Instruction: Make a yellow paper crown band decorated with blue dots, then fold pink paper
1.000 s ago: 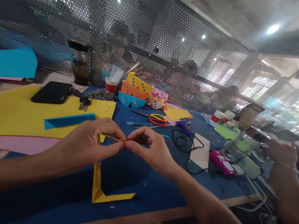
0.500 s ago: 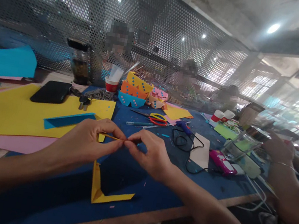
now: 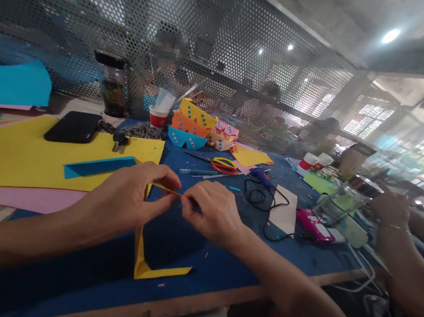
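1. Yellow paper strip (image 3: 140, 267), one in hand: its upper end stretches between the two hands above the blue tabletop (image 3: 225, 270); below the left hand a bent yellow length shows — the join is hidden by that hand.
2. Two hands at work: the right hand (image 3: 213, 208) pinches the strip's tip, fingers closed; the left hand (image 3: 136, 189) has thumb and forefinger slightly parted around the strip, and I cannot tell whether its hidden fingers grip it.
3. Three red-and-white paper cups: one upright (image 3: 158, 116) with something white sticking out, two tilted (image 3: 308, 162) at the right.
4. Two jars: one dark-lidded glass jar (image 3: 115, 92) with dark contents; one clear jar (image 3: 336, 199) lying tilted, its contents unclear.
5. At least five dotted paper cutouts (image 3: 186, 139) — yellow, orange, blue, pink and peach.
6. One folded blue strip (image 3: 97, 167), one black phone (image 3: 73, 127), one pair of scissors (image 3: 225, 166), one blue glue gun (image 3: 261, 176).
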`<state>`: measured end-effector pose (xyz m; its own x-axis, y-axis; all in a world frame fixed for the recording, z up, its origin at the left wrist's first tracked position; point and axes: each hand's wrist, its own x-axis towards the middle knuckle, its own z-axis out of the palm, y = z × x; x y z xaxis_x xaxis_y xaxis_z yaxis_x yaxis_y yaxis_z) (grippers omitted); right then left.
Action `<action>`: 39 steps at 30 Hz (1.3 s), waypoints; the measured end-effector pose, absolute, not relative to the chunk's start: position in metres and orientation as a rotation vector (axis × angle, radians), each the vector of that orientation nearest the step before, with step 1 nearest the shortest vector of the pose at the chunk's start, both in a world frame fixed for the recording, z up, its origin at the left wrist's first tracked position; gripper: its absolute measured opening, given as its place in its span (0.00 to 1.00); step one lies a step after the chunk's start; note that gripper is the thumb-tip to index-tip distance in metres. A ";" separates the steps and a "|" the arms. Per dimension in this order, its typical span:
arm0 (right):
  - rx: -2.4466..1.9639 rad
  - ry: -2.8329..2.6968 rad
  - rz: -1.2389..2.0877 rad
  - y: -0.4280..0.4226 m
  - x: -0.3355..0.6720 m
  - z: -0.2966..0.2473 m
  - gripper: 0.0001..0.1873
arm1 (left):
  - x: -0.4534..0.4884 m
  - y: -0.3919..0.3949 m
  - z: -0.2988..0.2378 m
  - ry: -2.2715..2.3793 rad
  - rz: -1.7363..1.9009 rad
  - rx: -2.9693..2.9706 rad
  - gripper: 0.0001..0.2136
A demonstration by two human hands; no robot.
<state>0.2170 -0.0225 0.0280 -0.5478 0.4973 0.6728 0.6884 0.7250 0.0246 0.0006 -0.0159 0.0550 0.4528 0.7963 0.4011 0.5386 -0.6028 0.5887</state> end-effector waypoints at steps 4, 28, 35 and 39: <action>-0.920 -2.242 -0.151 -0.020 0.218 0.024 0.08 | 0.001 -0.018 0.058 1.099 0.917 2.317 0.08; -0.949 -2.125 0.391 -0.022 0.219 0.029 0.11 | -0.001 -0.006 0.057 1.082 0.897 2.122 0.11; -0.980 -2.056 0.645 -0.022 0.219 0.030 0.13 | 0.000 -0.004 0.056 1.079 0.924 2.123 0.11; -0.899 -1.958 0.842 -0.020 0.221 0.030 0.14 | 0.000 -0.004 0.058 1.091 0.940 2.104 0.11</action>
<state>0.2208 -0.0204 0.0299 -0.4228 0.8196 0.3867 0.2828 0.5247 -0.8029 -0.0003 -0.0045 0.0582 0.4163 0.8519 0.3178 0.4402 -0.4947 0.7493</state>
